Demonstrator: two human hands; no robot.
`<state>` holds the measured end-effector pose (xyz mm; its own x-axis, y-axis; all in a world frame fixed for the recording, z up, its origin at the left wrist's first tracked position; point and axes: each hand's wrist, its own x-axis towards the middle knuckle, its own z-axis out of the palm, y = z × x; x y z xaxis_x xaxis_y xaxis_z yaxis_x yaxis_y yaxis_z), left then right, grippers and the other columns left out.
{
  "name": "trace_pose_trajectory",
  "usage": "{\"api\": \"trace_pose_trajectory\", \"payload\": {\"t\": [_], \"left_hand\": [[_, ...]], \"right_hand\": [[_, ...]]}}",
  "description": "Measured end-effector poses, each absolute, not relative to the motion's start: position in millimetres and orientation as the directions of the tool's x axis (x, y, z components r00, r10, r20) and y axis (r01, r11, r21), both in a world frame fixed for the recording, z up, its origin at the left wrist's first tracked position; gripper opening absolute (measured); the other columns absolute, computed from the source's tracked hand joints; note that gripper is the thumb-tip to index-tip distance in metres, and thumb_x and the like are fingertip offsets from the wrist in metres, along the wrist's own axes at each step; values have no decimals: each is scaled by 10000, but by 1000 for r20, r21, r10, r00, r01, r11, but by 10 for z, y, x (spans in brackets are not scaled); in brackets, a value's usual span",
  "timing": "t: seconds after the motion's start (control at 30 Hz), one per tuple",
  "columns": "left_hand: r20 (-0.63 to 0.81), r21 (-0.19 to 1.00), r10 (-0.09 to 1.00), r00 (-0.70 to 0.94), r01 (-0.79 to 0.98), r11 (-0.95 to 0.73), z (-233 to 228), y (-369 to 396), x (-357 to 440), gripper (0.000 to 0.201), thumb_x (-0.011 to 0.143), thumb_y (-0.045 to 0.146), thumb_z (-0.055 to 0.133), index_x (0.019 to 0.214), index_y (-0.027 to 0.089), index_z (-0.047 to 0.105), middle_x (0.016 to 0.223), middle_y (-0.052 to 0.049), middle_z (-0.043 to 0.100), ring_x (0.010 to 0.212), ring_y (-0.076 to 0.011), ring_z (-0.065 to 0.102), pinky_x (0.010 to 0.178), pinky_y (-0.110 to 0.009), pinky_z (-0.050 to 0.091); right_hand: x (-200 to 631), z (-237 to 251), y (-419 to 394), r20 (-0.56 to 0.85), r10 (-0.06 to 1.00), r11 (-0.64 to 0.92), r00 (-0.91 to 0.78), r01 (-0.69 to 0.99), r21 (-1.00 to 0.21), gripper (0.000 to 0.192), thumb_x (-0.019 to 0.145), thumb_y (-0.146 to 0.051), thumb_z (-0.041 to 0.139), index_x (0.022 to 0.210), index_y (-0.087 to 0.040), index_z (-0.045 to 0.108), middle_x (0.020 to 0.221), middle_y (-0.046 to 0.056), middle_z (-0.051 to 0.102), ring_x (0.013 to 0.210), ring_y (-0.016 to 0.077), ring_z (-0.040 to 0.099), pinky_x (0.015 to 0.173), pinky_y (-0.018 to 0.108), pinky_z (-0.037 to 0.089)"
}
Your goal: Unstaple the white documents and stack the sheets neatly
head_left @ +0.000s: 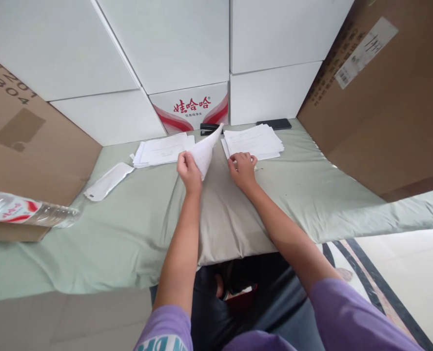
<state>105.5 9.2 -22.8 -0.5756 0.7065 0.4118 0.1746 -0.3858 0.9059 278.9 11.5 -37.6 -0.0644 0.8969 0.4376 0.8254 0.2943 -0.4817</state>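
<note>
My left hand (189, 170) is closed on a white paper (205, 152), which stands tilted and slightly curved above the cloth. Whether it is one sheet or a few I cannot tell. At the near left corner of the right paper stack (253, 141), my right hand (243, 168) rests with its fingers bent and somewhat apart, touching the edge. Another paper stack (162, 150) lies left of my left hand. Behind the raised paper sits a black stapler (208, 127), partly covered by it.
A phone (279, 124) lies behind the right stack. On the left are a white pouch (108, 181) and a water bottle (26, 209). Cardboard boxes (388, 117) flank both sides, and white boxes (180, 44) form a wall behind. Green cloth (136, 214) covers the surface.
</note>
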Motion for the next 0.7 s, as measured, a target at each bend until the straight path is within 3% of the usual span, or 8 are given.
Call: {"api": "trace_pose_trajectory", "payload": {"t": [0.13,0.27,0.33,0.43,0.53,0.6,0.7], "left_hand": [[268,841,783,-561,-261,-474,-156,191,960,440,996,585,468,1127,199,634,1148,-95,724,1195,-194,662,973,-288,545],[145,820,845,-514,-415,-394,-224,263,803,371,1041,435,397,1171,207,658,1293,-89,718,1334,-174,605,1058,-291,537],[74,838,865,-496,-440,-324,-318,276,724,366,1050,394,365,1200,225,652,1383,-73,681,1381,-170,572,1080,-306,539],[63,865,890,-451,-420,-275,-480,230,675,468,1078,406,236,1338,218,577,1580,-93,510,1467,-166,480,1158,-327,483],[139,886,898,-417,-353,-301,-584,100,732,538,1075,455,187,1467,201,455,1675,-128,354,1509,-170,421,1234,-331,390],[225,882,889,-400,-305,-360,-590,-11,801,557,1065,480,190,1511,222,401,1682,-122,339,1510,-168,419,1260,-349,356],[320,855,855,-409,-265,-447,-502,-166,874,557,1069,444,138,1532,259,387,1693,-78,327,1532,-152,377,1287,-391,308]], "right_hand": [[2786,-377,124,476,871,405,-119,723,-560,425,1019,-431,400,1288,-177,609,1322,151,649,1255,272,501,1089,425,321],[2823,-332,135,485,868,463,-110,532,-709,678,923,-570,559,1462,-161,506,1491,186,546,1381,297,461,1108,447,385],[2838,-274,106,458,873,487,-169,385,-784,705,888,-613,603,1452,-197,528,1448,159,601,1357,285,514,1100,448,415],[2850,-176,42,417,883,453,-216,160,-877,500,897,-638,587,1171,-235,698,1126,94,760,1082,234,672,987,399,502],[2858,-108,17,313,932,319,-182,1,-948,461,864,-669,617,960,-227,710,900,54,766,682,154,648,740,324,539],[2860,-87,30,236,945,227,-228,-67,-972,494,843,-687,631,979,-218,699,909,57,771,562,115,599,593,281,491],[2831,-91,46,90,931,68,-354,-74,-995,508,843,-678,635,1020,-205,688,1079,94,772,486,83,574,423,245,362]]}}
